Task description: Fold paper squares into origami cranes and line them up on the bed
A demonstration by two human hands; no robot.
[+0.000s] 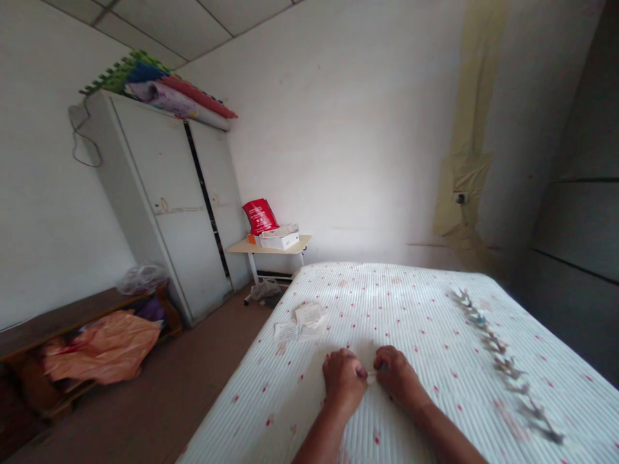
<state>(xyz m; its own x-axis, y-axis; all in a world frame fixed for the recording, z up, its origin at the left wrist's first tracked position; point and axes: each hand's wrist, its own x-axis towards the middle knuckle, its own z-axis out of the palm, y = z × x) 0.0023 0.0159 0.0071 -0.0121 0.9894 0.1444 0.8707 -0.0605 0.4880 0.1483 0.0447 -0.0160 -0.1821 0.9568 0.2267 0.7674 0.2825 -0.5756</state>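
Observation:
My left hand (pixel 345 379) and my right hand (pixel 397 377) are close together over the bed, fingers curled and thumbs turned inward. Between their fingertips is a small pale piece of what looks like folded paper (pixel 371 377), pinched from both sides. Much of it is covered by the fingers. Left of my hands lie several printed paper sheets (pixel 310 316), flat on the cover. Along the right side of the bed runs a slanting row of small, pointed, folded-looking shapes (pixel 505 366), grey, white and brownish; they are too blurred to name.
The bed (pixel 387 296) has a ribbed white cover with red dots. Beyond its far left corner stands a small table (pixel 236 246) with a red bag (pixel 260 216) and a white box (pixel 280 241). A grey cabinet (pixel 159 174) and a wooden bench (pixel 29 345) are at the left.

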